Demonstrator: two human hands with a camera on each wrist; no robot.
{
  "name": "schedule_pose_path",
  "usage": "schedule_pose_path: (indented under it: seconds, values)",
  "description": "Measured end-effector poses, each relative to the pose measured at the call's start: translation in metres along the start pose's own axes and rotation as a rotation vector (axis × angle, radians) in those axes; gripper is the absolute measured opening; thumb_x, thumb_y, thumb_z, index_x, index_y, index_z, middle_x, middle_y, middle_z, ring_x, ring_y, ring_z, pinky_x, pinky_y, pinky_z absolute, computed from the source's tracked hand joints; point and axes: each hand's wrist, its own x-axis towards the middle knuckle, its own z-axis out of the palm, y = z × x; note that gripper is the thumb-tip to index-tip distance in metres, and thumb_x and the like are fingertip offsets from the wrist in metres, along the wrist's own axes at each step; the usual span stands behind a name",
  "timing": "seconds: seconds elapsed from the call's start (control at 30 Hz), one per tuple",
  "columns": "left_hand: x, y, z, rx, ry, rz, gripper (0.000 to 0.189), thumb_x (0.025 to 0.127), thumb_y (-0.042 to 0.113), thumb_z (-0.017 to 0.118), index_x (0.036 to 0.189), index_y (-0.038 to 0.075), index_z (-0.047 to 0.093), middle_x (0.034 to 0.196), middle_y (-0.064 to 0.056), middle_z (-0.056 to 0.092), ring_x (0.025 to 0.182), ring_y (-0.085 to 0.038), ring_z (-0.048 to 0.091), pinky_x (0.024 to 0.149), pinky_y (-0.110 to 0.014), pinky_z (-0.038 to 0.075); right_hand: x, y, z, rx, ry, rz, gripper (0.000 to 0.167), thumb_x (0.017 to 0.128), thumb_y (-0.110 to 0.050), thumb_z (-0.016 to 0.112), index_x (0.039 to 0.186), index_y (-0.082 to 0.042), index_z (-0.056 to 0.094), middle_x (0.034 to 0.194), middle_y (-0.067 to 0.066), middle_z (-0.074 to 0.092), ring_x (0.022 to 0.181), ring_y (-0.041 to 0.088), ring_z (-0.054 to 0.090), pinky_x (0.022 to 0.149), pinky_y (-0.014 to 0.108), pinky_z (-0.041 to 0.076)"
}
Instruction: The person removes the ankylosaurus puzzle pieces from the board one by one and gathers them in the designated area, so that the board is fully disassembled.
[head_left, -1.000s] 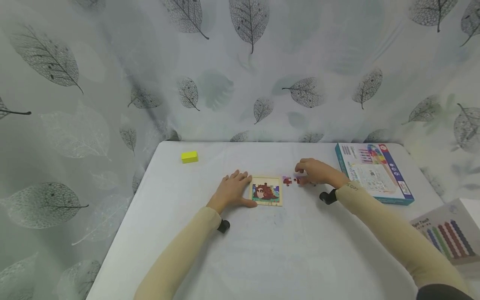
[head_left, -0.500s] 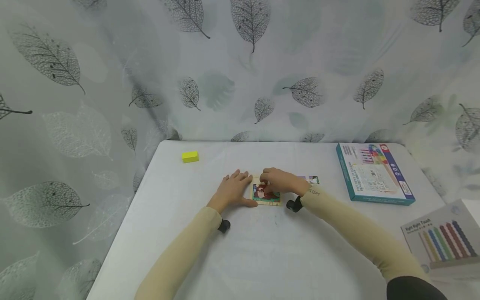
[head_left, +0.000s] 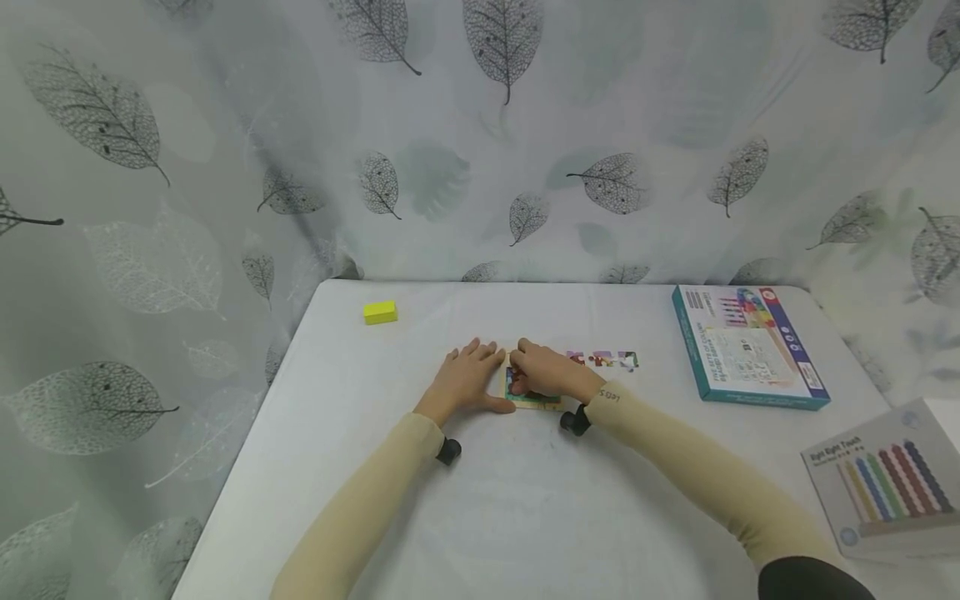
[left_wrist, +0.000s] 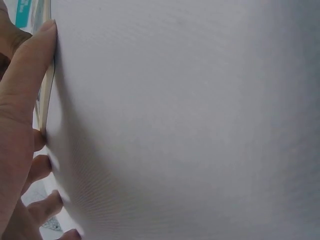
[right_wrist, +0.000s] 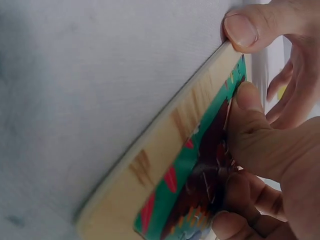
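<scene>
A small wooden jigsaw puzzle (head_left: 534,406) lies flat on the white table, its picture partly filled in. My left hand (head_left: 468,375) rests beside it with fingers spread. Its thumb (left_wrist: 30,70) and a fingertip touch the frame's edge in the left wrist view. Over the picture, my right hand (head_left: 551,372) has thumb and curled fingers pinched on a puzzle piece, which they mostly hide. The right wrist view shows the right thumb (right_wrist: 250,120) low against the brown and green picture. Several loose puzzle pieces (head_left: 602,359) lie in a row right of the frame.
A yellow block (head_left: 380,312) sits at the back left of the table. At the back right lies a flat teal-edged box (head_left: 757,350). Nearer on the right is a white box (head_left: 877,483) picturing coloured columns. A leaf-patterned curtain (head_left: 450,192) hangs behind.
My right hand has moved left from the row of loose pieces to over the puzzle, uncovering that row. The left hand has stayed at the frame.
</scene>
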Motion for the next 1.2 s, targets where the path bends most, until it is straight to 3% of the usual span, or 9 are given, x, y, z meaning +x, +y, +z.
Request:
schedule_pose_path:
  seconds: [0.53, 0.97, 1.2]
  values:
    - [0.0002, -0.0007, 0.0004, -0.005, -0.009, -0.006, 0.104, 0.075, 0.077, 0.069, 0.157, 0.023, 0.035, 0.165, -0.002, 0.033, 0.156, -0.032, 0.025, 0.122, -0.060, 0.031, 0.0026, -0.0009, 0.0010, -0.019, -0.002, 0.031, 0.020, 0.098, -0.023, 0.066, 0.108, -0.007, 0.060, 0.104, 0.008, 0.054, 0.080, 0.016, 0.053, 0.074, 0.032, 0.050]
    - [0.0002, -0.0004, -0.0013, -0.008, -0.016, -0.009, 0.104, 0.075, 0.077, 0.069, 0.157, 0.023, 0.036, 0.166, -0.003, 0.033, 0.156, -0.032, 0.024, 0.121, -0.060, 0.031, 0.0029, -0.0001, -0.0046, 0.039, 0.001, 0.012, 0.032, 0.093, -0.028, 0.073, 0.103, -0.008, 0.051, 0.099, 0.006, 0.050, 0.080, 0.016, 0.047, 0.071, 0.029, 0.043]
    - [-0.0007, -0.0001, -0.0012, -0.025, -0.017, -0.003, 0.104, 0.075, 0.076, 0.070, 0.157, 0.022, 0.036, 0.165, -0.003, 0.033, 0.156, -0.033, 0.025, 0.121, -0.061, 0.031, 0.0032, 0.0067, -0.0061, 0.096, -0.009, -0.027, 0.015, 0.100, -0.022, 0.063, 0.101, -0.010, 0.055, 0.101, 0.006, 0.053, 0.083, 0.016, 0.049, 0.073, 0.028, 0.044]
